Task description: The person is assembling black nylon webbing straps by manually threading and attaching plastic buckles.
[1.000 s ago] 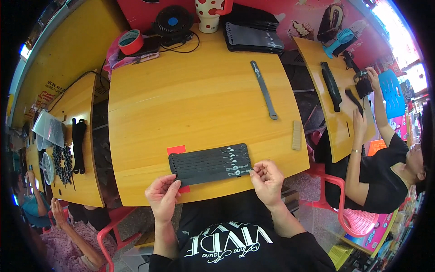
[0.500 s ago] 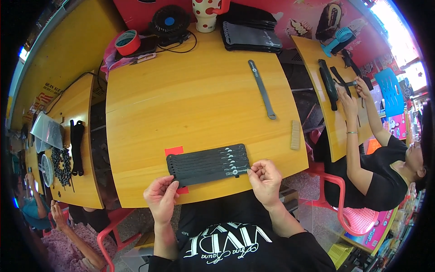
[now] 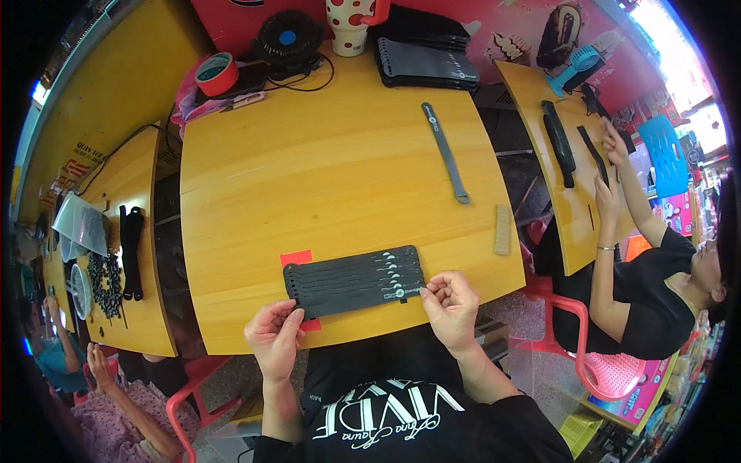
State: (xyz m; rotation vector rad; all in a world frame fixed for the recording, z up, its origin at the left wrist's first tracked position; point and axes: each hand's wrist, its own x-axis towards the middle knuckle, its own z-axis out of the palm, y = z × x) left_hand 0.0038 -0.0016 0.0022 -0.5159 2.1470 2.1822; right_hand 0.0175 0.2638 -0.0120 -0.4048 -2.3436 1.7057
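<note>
A row of overlapping black straps point(image 3: 347, 279) with white print lies at the near edge of the table. My left hand point(image 3: 276, 332) pinches the left end of the nearest strap between thumb and fingers. At the strap's right end, my right hand point(image 3: 450, 307) has a similar pinch. Red tape point(image 3: 296, 257) on the tabletop shows from under the row's left end. Farther off to the right, a single dark grey strap point(image 3: 445, 153) lies by itself, slanting.
Stacked straps point(image 3: 427, 63) sit at the far edge, beside a dotted tumbler point(image 3: 346, 31). At far left are a black fan point(image 3: 289, 37) and a red tape roll point(image 3: 216, 75). A ridged tan strip point(image 3: 502, 230) lies rightward. A co-worker's hands point(image 3: 612, 166) work at the right table.
My hands and the row of straps stay practically still. At the right table, the co-worker's hands have shifted, and a black strap there lies differently.
</note>
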